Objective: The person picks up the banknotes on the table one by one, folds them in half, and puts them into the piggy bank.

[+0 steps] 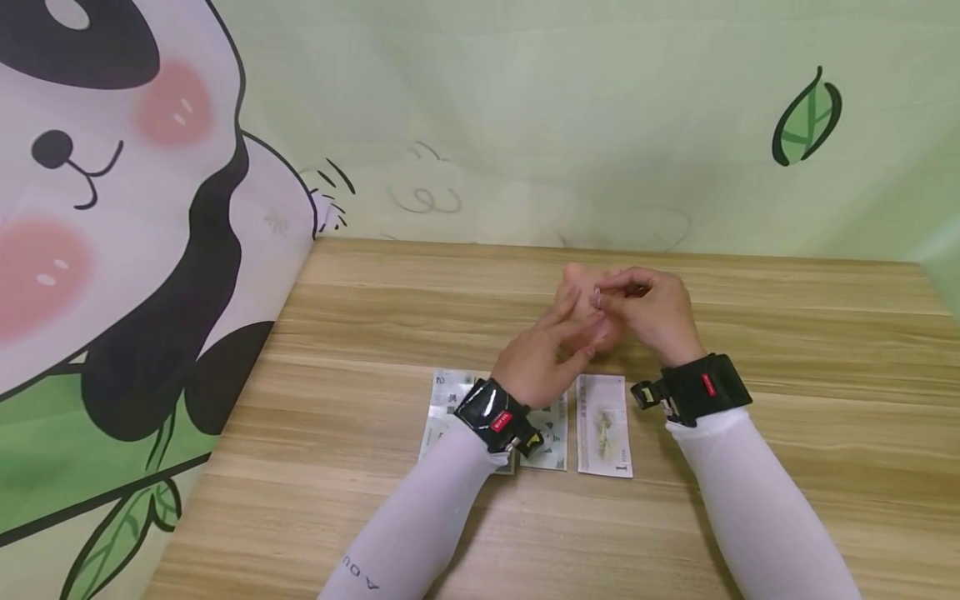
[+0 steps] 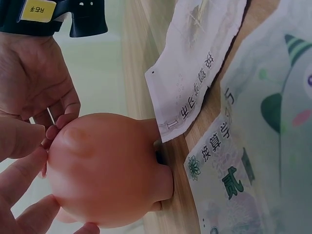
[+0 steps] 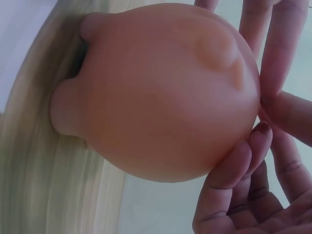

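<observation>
Nearest, we are seeing paper notes (image 1: pixel 442 417) marked "2" lying left of a "1" note (image 1: pixel 603 429). Just beyond, our left hand (image 1: pixel 532 367) is resting spread fingers on the smooth, round piggy bank (image 2: pixel 107 170); our right hand (image 1: pixel 660 312) is bunching fingers at its top, whether pinching anything we cannot tell. Wood-grain surface (image 1: pixel 337 417) is stretching sideways and back to the green backdrop (image 1: pixel 525 125).

Free room is lying along the tabletop (image 1: pixel 825 333) to both sides — the pink piggy bank (image 2: pixel 102 170), crowded by left grip (image 1: pixel 536 358) and right grip (image 1: pixel 658 310), is blocking the middle; the printed backdrop (image 1: pixel 562 125) is closing off the rear.
</observation>
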The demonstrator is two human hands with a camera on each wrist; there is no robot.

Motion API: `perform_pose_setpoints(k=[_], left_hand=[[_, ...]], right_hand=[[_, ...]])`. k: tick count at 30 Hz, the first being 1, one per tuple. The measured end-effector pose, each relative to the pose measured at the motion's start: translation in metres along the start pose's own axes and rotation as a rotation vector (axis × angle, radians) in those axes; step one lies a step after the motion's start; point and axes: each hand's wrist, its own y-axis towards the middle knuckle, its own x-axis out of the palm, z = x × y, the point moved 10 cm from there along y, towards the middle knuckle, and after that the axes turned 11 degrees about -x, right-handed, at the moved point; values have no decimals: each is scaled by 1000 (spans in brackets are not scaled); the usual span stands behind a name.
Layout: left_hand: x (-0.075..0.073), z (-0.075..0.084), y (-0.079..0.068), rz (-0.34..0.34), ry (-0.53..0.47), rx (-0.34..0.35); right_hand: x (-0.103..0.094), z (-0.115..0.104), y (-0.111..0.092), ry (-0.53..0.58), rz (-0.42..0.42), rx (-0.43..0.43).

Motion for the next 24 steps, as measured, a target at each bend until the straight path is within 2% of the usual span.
perform_pose_setpoints(k=[8, 18, 24], left_hand=[[0, 1, 0, 5, 1, 15], [0, 1, 1, 0, 4, 7], [0, 0, 1, 2, 10, 7]], right_hand=[[-3, 0, -3, -24, -5, 10], [-4, 2, -4, -75, 58, -49], [-3, 3, -5, -70, 79, -41]])
